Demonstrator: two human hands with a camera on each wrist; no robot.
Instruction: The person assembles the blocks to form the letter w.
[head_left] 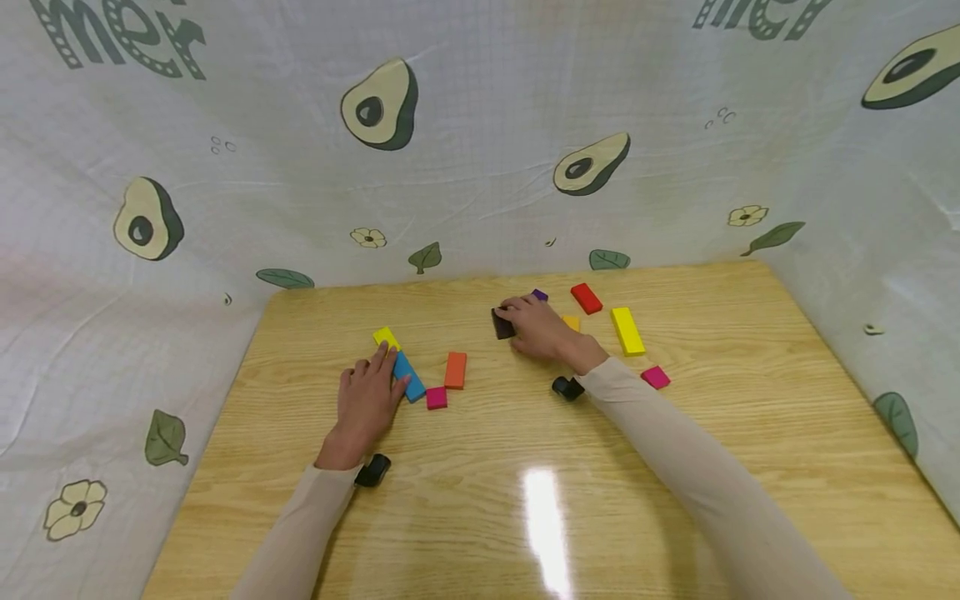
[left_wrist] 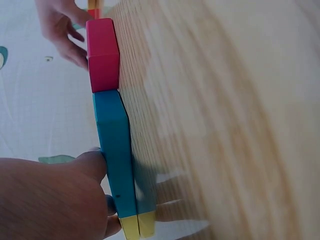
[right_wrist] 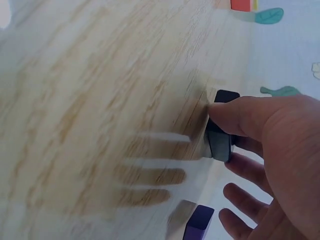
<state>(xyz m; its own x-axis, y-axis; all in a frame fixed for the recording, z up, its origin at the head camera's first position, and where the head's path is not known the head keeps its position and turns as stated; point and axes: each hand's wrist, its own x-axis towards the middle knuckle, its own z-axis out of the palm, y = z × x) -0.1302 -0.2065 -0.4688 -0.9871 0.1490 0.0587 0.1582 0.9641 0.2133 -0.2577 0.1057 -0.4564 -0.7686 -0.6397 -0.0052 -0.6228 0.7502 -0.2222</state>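
My right hand (head_left: 542,327) pinches a black block (head_left: 503,323) between thumb and fingers; the right wrist view shows the thumb laid along the black block (right_wrist: 220,132). My left hand (head_left: 367,402) rests on a blue block (head_left: 408,377), its thumb touching that block and a fingertip near a yellow block (head_left: 386,335). The yellow block lies end to end with the blue one. At the blue block's near end sits a small pink block (head_left: 437,397), and an orange-red block (head_left: 455,371) stands just above it, angled differently.
Around my right hand lie a purple block (head_left: 540,294), a red block (head_left: 587,298), an orange block (head_left: 572,322), a long yellow block (head_left: 628,332) and a second pink block (head_left: 656,377). A printed cloth (head_left: 480,225) hangs around the wooden table (head_left: 450,500).
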